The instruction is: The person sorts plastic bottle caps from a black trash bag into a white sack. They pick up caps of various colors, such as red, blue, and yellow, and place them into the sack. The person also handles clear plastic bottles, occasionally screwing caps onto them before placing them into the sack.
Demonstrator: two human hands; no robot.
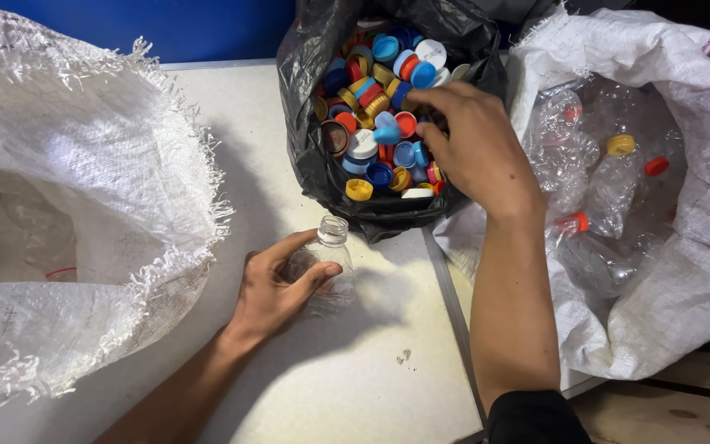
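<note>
White table [371, 386], blue wall behind; two woven sacks, one black bag [306, 74].
My left hand [277, 288] grips one capless bottle [326, 255]; my right hand [470, 140] pinches a blue cap [386, 131].

Table [330, 395] spans the centre of the view. At 9 o'clock, a woven sack [84, 189] lies on it, mouth opening toward the left edge. At 12 o'clock, a plastic bag [314, 49] stands on the table; loose bottle caps [380, 123] lie in it. At 3 o'clock, a second woven sack [700, 271] holds bottles [610, 189]. Near centre, a lone bottle [326, 259] lies on the table, neck toward 12 o'clock, just before the bag. The left hand [277, 288] lies on this bottle; the right hand [470, 144] is over the caps, at the bag's 3 o'clock side.
</note>
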